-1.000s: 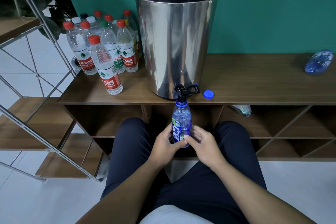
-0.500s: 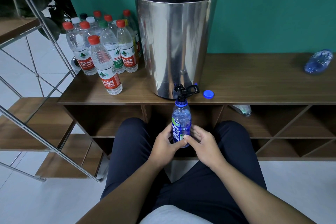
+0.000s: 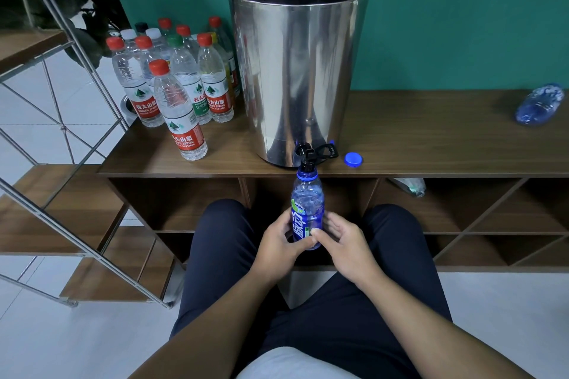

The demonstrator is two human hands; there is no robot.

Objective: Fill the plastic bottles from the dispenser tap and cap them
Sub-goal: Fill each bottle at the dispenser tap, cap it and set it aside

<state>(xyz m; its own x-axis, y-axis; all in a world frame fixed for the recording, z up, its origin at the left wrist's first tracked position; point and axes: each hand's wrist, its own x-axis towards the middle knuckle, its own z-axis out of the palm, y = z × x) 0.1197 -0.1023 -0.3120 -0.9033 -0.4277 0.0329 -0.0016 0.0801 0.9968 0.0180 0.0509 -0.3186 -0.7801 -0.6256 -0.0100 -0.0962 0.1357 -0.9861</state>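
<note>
I am sitting facing a low wooden surface (image 3: 431, 132) and holding a blue plastic bottle (image 3: 307, 209) upright between my knees, with both hands wrapped around its lower half. My left hand (image 3: 277, 240) is curling around the bottle's left side, thumb across the front label; my right hand (image 3: 345, 243) is gripping the right side, thumb pressing the label. The bottle's open neck is sitting directly under the black tap (image 3: 306, 157) of a tall steel dispenser (image 3: 295, 71) standing on the surface. The bottle's blue cap (image 3: 353, 159) is lying on the surface just right of the tap. A cluster of capped clear bottles (image 3: 181, 86) is standing to the dispenser's left. Another blue bottle (image 3: 540, 104) is lying on its side at the far right.
</note>
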